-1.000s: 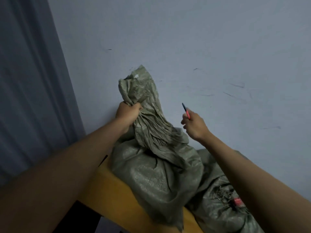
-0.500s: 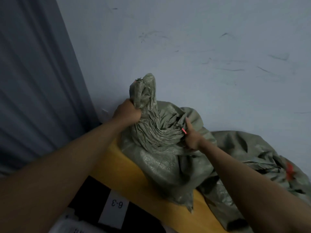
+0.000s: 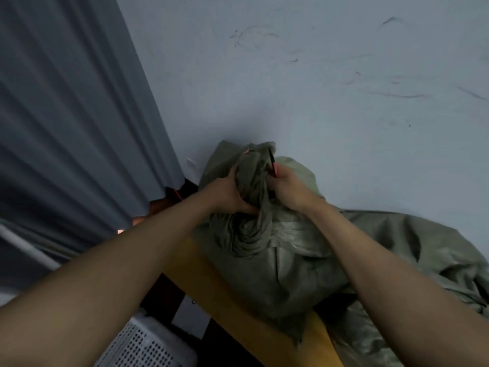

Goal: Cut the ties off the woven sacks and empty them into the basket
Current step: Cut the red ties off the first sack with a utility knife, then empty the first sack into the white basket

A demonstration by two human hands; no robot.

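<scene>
A grey-green woven sack (image 3: 277,268) lies on a yellow table top (image 3: 227,295) against the wall, its neck twisted into a bunch. My left hand (image 3: 230,192) grips that bunched neck from the left. My right hand (image 3: 288,189) presses against the neck's right side and holds a small cutter with a red handle and dark blade (image 3: 273,165), the blade pointing up along the neck. The tie itself is not visible. A white perforated basket (image 3: 148,343) sits low at the front left, partly behind my left forearm.
A second green woven sack (image 3: 423,260) lies to the right on the same table. A grey curtain (image 3: 66,128) hangs on the left. The pale wall (image 3: 317,75) stands right behind the sacks. Dark space and a white label (image 3: 188,311) show under the table edge.
The sack's neck has come down lower. My right hand with the cutter moved in from the side to the neck, and the view tilted down, revealing the basket.
</scene>
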